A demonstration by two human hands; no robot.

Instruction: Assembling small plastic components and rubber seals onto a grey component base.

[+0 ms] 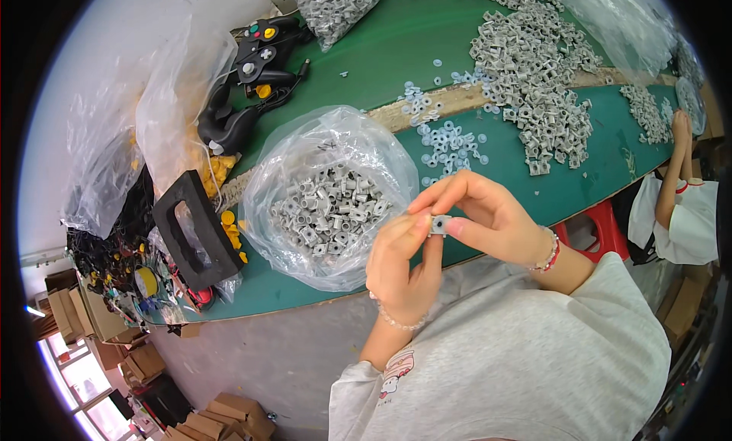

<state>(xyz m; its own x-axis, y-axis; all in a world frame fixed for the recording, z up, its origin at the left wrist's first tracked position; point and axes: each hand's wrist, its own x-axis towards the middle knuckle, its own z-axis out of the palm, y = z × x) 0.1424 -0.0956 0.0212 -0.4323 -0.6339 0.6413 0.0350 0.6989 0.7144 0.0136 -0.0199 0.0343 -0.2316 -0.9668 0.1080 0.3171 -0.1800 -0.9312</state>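
Observation:
Between the fingertips of both hands sits a small grey plastic part (438,225) with a dark round centre. My left hand (404,258) pinches it from the left, and my right hand (488,220) grips it from the right with thumb and fingers. To the left of my hands, a clear plastic bag (263,212) lies open with many similar grey plastic parts (328,212) inside. Just beyond my hands, translucent rubber rings (451,145) are scattered on the green table. A large heap of grey parts (541,83) spreads farther right.
Black game controllers (259,60) with a cable lie at the back left. A black foam frame (198,231) and yellow pieces (231,231) stand left of the bag. Another filled bag (339,10) is at the back. At the far right, a co-worker's hands (681,128) reach the table near a red stool (606,227).

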